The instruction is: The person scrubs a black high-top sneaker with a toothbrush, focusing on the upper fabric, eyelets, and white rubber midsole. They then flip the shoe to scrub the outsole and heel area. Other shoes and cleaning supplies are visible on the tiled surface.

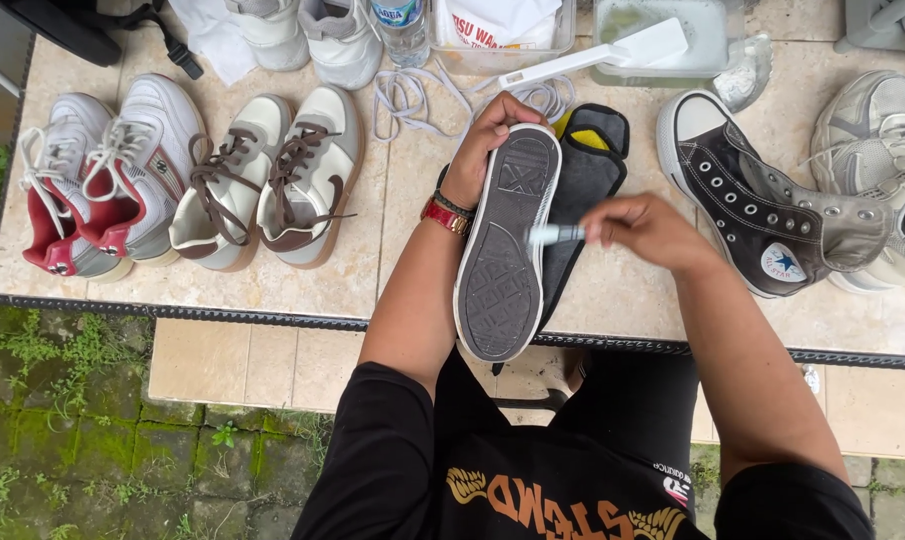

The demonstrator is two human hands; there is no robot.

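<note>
Shoe (504, 250): I see sole up, long axis running away from me, left hand (487, 150) gripping toe.
Right hand (647, 230): pinches brush (555, 234) at the sole's right edge.

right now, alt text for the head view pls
The left hand holds a black high-top sneaker sole-up while the right hand works a small brush at its sole edge. Its mate and other sneaker pairs lie on the tiled table.

Black short-sleeved shirt (532, 490) with gold print, red wristwatch (446, 216).
</note>
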